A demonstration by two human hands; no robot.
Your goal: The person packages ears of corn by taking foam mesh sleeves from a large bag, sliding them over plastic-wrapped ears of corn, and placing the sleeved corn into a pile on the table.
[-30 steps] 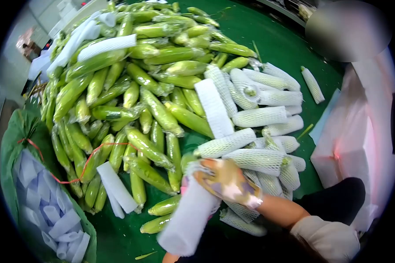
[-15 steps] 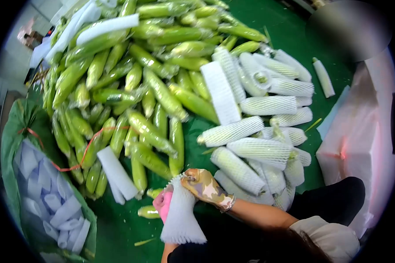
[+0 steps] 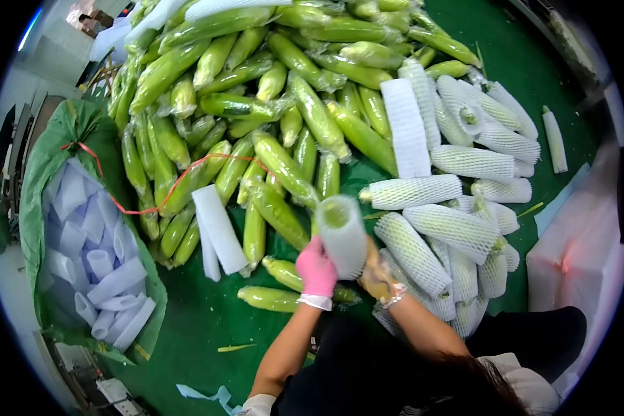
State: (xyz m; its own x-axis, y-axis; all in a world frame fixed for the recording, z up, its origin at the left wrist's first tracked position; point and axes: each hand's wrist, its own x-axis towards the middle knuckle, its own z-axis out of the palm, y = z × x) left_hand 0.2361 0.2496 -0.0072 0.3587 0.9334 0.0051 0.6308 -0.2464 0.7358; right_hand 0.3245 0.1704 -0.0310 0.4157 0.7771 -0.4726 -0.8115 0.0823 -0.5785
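Observation:
A white foam net sleeve (image 3: 342, 243) stands upright between my hands, with something green showing inside its top opening. My left hand (image 3: 316, 270), in a pink glove, is closed on its left side. On the right side is my right hand (image 3: 379, 274), in a camouflage-patterned glove, its fingers curled against the sleeve and partly hidden behind it. Ahead lies a large pile of green, plastic-wrapped corn ears (image 3: 284, 163). To the right is a heap of ears in white net sleeves (image 3: 451, 232). Two wrapped ears (image 3: 267, 299) lie just left of my left hand.
An open green sack (image 3: 156, 305) of white foam sleeves (image 3: 121, 284) stands at the left, with red string across the pile. Loose flat sleeves (image 3: 218, 232) lie on the green floor (image 3: 201, 347). A pale sheet-covered object (image 3: 568, 270) is at the right.
The view has shifted, so the pile sits further right. The sleeve has risen from near my lap to upright between my hands, and my left hand now shows fully beside it.

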